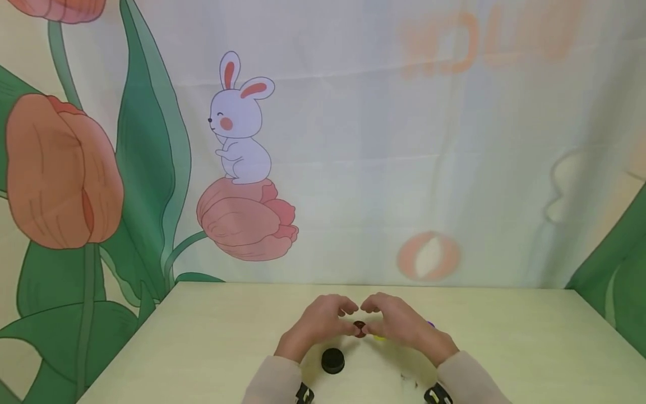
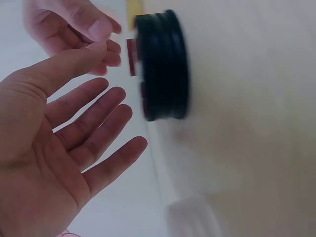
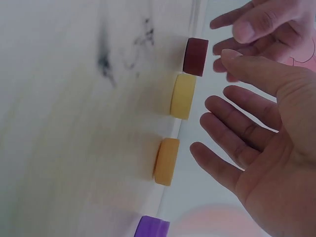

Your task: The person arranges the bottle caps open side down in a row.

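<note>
1. Red disc (image 1: 360, 324): it lies flat on the worktop (image 1: 217, 348), in the middle, below and between the two thumbs. Its round face points up; its short axis stands upright, and its breadth runs along the surface. Being round from above, it points no particular way sideways.
2. Left hand (image 1: 323, 317): raised over the worktop, palm turned inward. Its fingers (image 2: 96, 123) are spread wide and hold nothing; the thumb reaches toward the other thumb.
3. Right hand (image 1: 398, 320): it mirrors the left, fingers wide and holding nothing. In the head view both thumb tips overlap the red disc; the right wrist view shows the fingers apart from it.
4. Yellow disc (image 3: 183, 96): next to the red one on the right hand's side, lying flat, face up.
5. Orange disc (image 3: 167, 162): further along the same row, flat, behind the right hand in the head view.
6. Purple disc (image 3: 152, 226): at the row's end, cut by the frame edge in the right wrist view.
7. Black disc (image 1: 333, 361): wider than the red, flat, nearer the person and to the left, its axis upright.
8. Dark marks (image 1: 409, 380) show on the worktop between the forearms.
</note>
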The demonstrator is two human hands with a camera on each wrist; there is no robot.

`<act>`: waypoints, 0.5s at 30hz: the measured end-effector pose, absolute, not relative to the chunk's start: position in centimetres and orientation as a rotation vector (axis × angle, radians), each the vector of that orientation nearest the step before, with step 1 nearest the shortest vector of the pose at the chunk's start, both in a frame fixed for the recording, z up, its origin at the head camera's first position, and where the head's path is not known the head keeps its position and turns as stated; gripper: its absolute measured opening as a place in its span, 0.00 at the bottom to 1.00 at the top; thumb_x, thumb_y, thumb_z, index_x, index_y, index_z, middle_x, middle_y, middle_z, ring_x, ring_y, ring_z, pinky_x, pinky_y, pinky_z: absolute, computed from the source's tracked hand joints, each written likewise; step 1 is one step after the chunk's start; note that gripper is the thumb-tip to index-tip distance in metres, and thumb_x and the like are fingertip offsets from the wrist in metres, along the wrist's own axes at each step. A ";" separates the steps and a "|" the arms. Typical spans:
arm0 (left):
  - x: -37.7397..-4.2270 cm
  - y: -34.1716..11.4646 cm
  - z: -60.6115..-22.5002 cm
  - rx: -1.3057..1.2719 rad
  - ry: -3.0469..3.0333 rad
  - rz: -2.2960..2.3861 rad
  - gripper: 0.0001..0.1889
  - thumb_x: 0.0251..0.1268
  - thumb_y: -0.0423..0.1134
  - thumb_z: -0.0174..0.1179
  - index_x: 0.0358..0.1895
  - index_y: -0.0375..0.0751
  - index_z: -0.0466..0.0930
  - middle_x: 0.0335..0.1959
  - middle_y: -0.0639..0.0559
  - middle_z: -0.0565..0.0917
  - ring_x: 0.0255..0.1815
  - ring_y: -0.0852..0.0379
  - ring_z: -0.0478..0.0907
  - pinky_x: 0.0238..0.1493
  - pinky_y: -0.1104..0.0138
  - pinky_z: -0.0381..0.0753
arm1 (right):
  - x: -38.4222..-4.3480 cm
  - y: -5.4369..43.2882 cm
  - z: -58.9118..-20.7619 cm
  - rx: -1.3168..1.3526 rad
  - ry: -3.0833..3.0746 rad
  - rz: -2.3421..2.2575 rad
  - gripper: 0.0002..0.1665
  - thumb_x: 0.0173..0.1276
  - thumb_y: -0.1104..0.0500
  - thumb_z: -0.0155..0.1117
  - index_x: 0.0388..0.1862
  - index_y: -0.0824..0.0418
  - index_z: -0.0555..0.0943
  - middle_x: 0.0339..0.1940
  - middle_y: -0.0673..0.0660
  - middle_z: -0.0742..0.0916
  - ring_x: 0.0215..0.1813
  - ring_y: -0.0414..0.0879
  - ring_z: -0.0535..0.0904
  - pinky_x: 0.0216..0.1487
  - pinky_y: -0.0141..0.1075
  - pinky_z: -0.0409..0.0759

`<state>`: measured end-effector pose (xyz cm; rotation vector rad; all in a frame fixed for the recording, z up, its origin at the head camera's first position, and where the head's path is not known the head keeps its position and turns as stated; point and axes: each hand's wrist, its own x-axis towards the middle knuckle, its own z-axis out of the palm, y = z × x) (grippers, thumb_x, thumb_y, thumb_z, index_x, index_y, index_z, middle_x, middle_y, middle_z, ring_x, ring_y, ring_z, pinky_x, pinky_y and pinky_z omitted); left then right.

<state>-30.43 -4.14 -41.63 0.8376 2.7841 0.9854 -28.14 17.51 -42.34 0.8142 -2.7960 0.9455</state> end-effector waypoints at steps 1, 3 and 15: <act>-30.4 -4.2 -41.7 0.832 2.781 0.980 0.22 0.59 0.43 0.79 0.56 0.40 0.89 0.51 0.50 0.90 0.54 0.48 0.85 0.55 0.54 0.83 | -28.2 17.5 -42.4 0.814 -2.802 0.942 0.19 0.69 0.62 0.76 0.56 0.67 0.84 0.54 0.61 0.87 0.58 0.63 0.83 0.57 0.57 0.82; -30.4 -4.2 -41.9 0.826 2.772 0.972 0.22 0.58 0.43 0.79 0.55 0.40 0.89 0.50 0.50 0.89 0.53 0.48 0.85 0.55 0.54 0.83 | -28.3 17.4 -42.5 0.814 -2.812 0.944 0.19 0.69 0.62 0.76 0.56 0.66 0.84 0.54 0.61 0.87 0.58 0.63 0.83 0.57 0.57 0.82; -30.5 -4.4 -42.6 0.884 2.765 0.938 0.19 0.62 0.38 0.77 0.55 0.37 0.89 0.45 0.50 0.89 0.47 0.52 0.85 0.52 0.59 0.83 | -28.8 16.8 -42.8 0.856 -2.852 0.935 0.21 0.66 0.61 0.80 0.54 0.67 0.85 0.52 0.62 0.88 0.57 0.63 0.84 0.58 0.57 0.82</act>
